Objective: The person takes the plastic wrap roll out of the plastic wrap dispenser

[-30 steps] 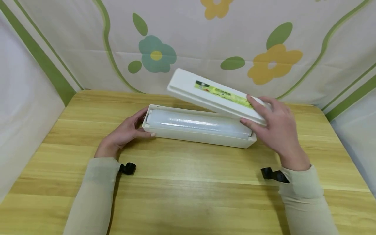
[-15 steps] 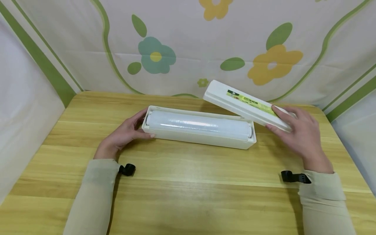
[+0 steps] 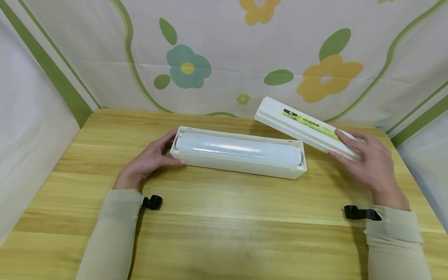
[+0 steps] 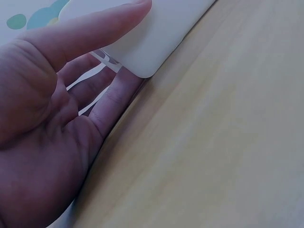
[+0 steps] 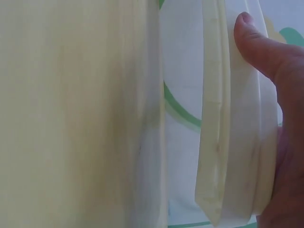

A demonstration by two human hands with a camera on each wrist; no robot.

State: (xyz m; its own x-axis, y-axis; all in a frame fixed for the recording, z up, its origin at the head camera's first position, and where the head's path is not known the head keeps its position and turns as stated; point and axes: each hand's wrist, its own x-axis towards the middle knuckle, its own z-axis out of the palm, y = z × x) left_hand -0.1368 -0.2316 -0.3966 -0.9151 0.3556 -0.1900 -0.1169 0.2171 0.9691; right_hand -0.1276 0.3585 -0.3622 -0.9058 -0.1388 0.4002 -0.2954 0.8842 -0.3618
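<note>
A long white cling film box (image 3: 238,165) stands uncovered on the table, a roll of cling film (image 3: 238,149) lying inside it. My left hand (image 3: 148,159) grips the box's left end; in the left wrist view the thumb (image 4: 104,31) lies along the front wall and the fingers reach round behind the end. To the right, my right hand (image 3: 371,161) holds the white lid (image 3: 301,126) by its right end, tilted with its far left end higher. A green-yellow label (image 3: 309,122) shows on the lid's top. In the right wrist view, the lid (image 5: 242,118) appears raised off the table.
The wooden table (image 3: 224,233) runs under both forearms. A cloth backdrop (image 3: 238,58) with printed flowers hangs behind its far edge. Black wrist straps (image 3: 152,202) sit at both cuffs.
My right hand has carried the lid to the right, away from above the box, uncovering the roll's right end. The left hand and the box have stayed in place.
</note>
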